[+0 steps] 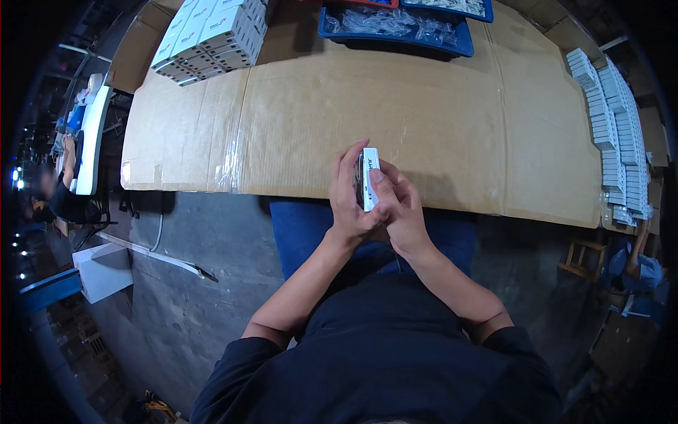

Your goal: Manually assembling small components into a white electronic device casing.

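Here the small white box (369, 178) sits clasped between both hands (374, 201)

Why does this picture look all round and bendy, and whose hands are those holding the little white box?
The camera sits on a person's head and looks down, so you see that person's own arms coming up from the bottom. Its lens is very wide, which bends straight edges near the rim. There is no machine here, just two bare hands. The left hand and the right hand together hold one small white box at the near edge of a table covered in brown cardboard. At the back left is a stack of white boxes, at the back a blue tray of clear packets, and on the right long rows of white boxes.
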The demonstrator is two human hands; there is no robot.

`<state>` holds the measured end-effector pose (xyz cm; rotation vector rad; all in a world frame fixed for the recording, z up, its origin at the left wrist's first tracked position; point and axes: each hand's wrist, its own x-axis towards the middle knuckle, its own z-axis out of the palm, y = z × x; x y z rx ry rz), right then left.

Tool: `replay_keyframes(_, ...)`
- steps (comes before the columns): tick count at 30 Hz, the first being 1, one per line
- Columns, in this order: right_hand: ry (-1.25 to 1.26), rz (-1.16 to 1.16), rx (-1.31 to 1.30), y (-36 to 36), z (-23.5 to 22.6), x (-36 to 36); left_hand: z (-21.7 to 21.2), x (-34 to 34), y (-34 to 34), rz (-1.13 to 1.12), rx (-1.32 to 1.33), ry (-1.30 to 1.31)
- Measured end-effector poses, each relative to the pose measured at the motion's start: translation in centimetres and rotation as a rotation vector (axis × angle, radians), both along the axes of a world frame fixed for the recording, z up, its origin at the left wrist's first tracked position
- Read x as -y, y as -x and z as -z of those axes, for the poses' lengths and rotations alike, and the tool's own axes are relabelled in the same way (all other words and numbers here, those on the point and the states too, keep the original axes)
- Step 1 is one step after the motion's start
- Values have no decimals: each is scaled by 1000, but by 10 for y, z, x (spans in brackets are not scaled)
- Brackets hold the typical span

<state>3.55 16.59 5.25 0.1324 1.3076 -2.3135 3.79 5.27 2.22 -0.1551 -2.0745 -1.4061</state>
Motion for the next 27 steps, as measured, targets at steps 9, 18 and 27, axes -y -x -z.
replay_keyframes(9,-318,-59,-10,-7,11,-6,11,0,-2,-24,20,-115)
replay_keyframes(18,-298,-15,-47,-3,6,-5,14,-1,-2,5,42,-161)
replay_keyframes(27,-328,-319,-337,27,-13,-39,25,-6,-8,212,312,-527)
